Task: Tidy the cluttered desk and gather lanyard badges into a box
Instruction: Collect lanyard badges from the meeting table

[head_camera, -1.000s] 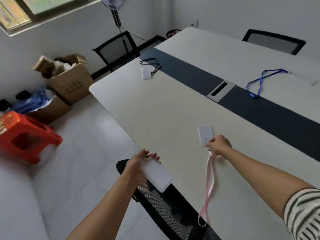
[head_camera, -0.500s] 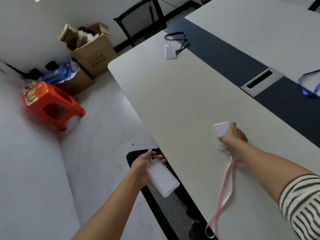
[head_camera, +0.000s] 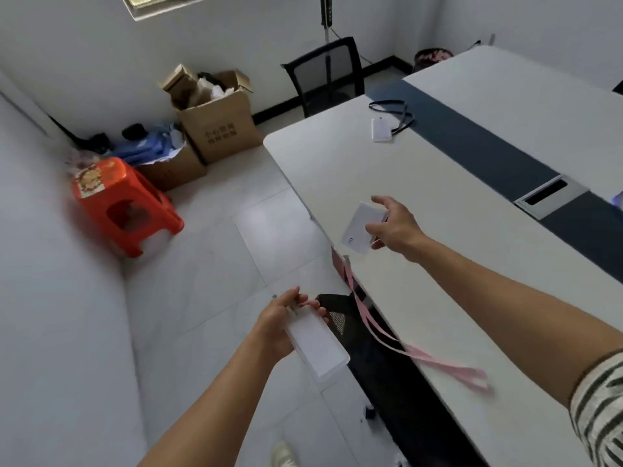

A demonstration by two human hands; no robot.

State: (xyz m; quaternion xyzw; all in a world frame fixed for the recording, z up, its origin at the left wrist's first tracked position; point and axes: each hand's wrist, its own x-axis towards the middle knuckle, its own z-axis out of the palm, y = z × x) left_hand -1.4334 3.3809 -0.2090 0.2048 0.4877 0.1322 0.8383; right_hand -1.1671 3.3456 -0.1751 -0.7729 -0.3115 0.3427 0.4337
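White desk (head_camera: 438, 251) on the right. Left hand (head_camera: 279, 326) grips what looks like a white box (head_camera: 318, 347) off its near edge. Right hand (head_camera: 397, 227) pinches a white badge (head_camera: 362, 229) above it, pink lanyard (head_camera: 387, 336) trailing down. Black-lanyard badge (head_camera: 381, 129) lies far off.

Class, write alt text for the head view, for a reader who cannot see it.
The right hand holds a white badge over the desk edge, its pink lanyard trailing onto the desk; the left hand holds a white box.
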